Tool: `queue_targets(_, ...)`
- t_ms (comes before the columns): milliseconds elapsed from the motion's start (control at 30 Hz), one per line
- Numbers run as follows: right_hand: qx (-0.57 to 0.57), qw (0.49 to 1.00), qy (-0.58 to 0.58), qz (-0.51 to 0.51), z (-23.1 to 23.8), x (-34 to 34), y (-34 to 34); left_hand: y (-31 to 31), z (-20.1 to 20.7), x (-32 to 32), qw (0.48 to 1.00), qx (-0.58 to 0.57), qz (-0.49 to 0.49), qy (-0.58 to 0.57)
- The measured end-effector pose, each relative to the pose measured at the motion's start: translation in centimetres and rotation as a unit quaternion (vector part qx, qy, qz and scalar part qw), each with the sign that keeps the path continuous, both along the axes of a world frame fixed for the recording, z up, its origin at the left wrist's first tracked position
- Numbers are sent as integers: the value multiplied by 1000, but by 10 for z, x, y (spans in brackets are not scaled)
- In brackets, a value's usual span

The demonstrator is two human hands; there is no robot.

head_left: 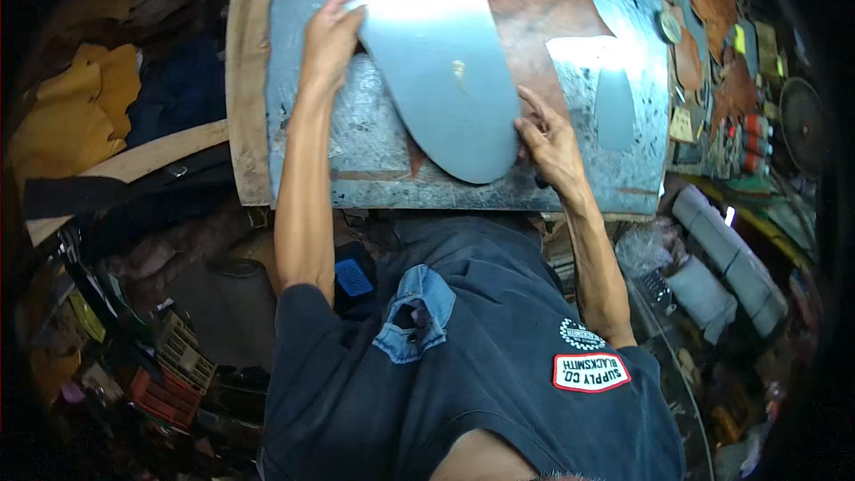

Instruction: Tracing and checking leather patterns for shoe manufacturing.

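A flat, smooth grey template [445, 80], straight along its far side and rounded at its near end, is held over the worktable. My left hand [328, 49] grips its far left corner, the thumb and fingers closed on the edge. At its right edge is my right hand [552, 144], with bent fingers and thumb holding the rim. Brown leather [527, 0] lies behind and partly under the template, which hides some of it. A small yellowish mark shows on the template's face.
The worktable [614, 183] has a stained grey top. A smaller rounded grey piece [614, 111] lies on its right side, near a round disc [670, 27]. Red-capped bottles [755, 147] stand at the far right. Tan leather [76, 107] hangs at left; a red crate [165, 399] sits below.
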State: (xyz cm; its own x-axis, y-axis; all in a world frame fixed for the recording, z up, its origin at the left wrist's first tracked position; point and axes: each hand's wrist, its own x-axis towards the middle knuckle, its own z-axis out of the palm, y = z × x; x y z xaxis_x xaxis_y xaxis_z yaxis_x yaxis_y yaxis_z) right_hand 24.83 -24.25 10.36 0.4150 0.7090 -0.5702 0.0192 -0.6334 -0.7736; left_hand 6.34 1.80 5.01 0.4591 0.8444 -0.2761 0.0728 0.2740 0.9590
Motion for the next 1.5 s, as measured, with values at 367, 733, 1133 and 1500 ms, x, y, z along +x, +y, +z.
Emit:
queue_targets(367,-18,998,-7,-52,-21,8,7,10,-38,-11,859,439,-107,241)
queue_targets(733,-4,998,-32,-45,-29,7,2,-11,-50,-18,810,490,-161,280)
queue_targets(1133,-72,956,-271,91,-17,-7,-34,7,-66,-19,748,584,-167,265)
queue_targets(1500,-68,916,-369,143,-33,-25,-58,4,-69,-19,740,591,-173,270)
